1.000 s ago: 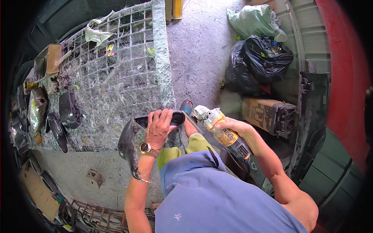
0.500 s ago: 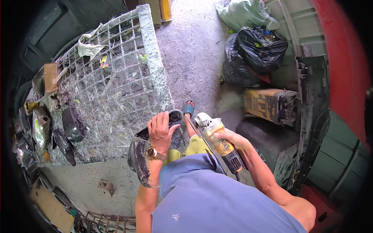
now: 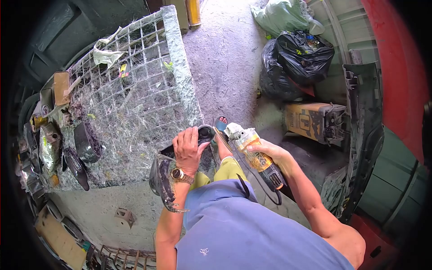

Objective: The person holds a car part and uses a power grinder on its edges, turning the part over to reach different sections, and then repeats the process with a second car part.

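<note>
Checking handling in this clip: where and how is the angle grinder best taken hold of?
The angle grinder is probably best held around its yellow middle, coming from the person's right. That stretch is straight and barrel-like; the metal head lies towards the black part, so that end is better avoided, and the cord leaves the rear end.

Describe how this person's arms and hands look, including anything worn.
The left hand and right hand are ungloved. A gold-toned, dark-dialled watch circles the left wrist; none shows on the right. The blue top looks sleeveless, leaving the arms bare.
</note>
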Demonstrator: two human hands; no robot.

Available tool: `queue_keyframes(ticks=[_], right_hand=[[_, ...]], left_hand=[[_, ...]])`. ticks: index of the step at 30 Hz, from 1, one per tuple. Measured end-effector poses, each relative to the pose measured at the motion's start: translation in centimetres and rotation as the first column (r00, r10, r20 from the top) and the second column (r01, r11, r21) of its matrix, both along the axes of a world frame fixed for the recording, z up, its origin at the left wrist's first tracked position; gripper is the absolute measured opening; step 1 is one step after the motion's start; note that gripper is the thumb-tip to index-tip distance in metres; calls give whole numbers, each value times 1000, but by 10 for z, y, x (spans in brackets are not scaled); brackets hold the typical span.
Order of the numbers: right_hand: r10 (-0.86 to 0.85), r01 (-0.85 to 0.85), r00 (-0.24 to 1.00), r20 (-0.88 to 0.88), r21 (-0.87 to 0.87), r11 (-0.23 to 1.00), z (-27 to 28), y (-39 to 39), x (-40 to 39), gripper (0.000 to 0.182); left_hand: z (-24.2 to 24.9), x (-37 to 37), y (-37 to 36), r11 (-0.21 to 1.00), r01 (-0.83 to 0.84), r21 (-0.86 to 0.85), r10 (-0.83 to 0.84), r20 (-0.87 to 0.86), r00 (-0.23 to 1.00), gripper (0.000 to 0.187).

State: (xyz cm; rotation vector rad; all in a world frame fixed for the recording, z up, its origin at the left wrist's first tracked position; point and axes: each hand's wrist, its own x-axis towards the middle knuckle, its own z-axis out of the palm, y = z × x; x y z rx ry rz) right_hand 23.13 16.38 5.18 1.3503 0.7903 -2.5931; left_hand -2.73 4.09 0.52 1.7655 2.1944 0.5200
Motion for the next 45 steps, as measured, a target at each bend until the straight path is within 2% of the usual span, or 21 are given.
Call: queue_keyframes(ticks=[2,3,6,8,12,19,25,26,30,37,42,45], right_hand=[[-85,85,996,20,-27,996,2,-13,0,54],[-142,141,989,31,26,990,5,-21,-5,54],[-159,159,987,4,-59,986,-2,-39,1,54],[-216,215,976,-22,-33,976,4,-48,-6,55],[-263,258,964,-35,-98,961,-3,-55,-2,58],[-135,135,991,-5,-55,989,15,-21,-7,55],[44,-44,999,-14,-16,999,13,17,-1,51],[54,-54,998,-11,-16,998,10,25,0,51],[326,-326,945,18,-4,945,5,59,-3,50],[533,-531,844,53,-54,846,5,107,-32,50],[532,-530,846,25,-66,846,8,111,-38,52],[399,-398,917,11,-62,915,6,93,-25,50]], left_hand=[[-2,2,-1,1000,-14,11,14,-5,1000,62],[-2,2,-1,999,-26,23,26,-10,1000,62],[1,3,0,999,-47,4,47,2,999,63],[4,4,1,999,-49,-1,49,4,999,63],[3,4,0,999,-35,-11,34,-21,999,65],[2,0,-1,1000,4,12,-3,-15,1000,65],[1,-9,1,991,132,26,-131,-42,991,66],[3,-11,2,985,175,-11,-175,-44,984,66],[6,-18,6,958,279,-64,-281,-10,960,67],[6,-20,6,948,309,-75,-313,-51,948,68],[2,-14,3,963,259,-71,-263,-53,963,69],[1,-10,0,978,196,-65,-198,-31,980,69]])
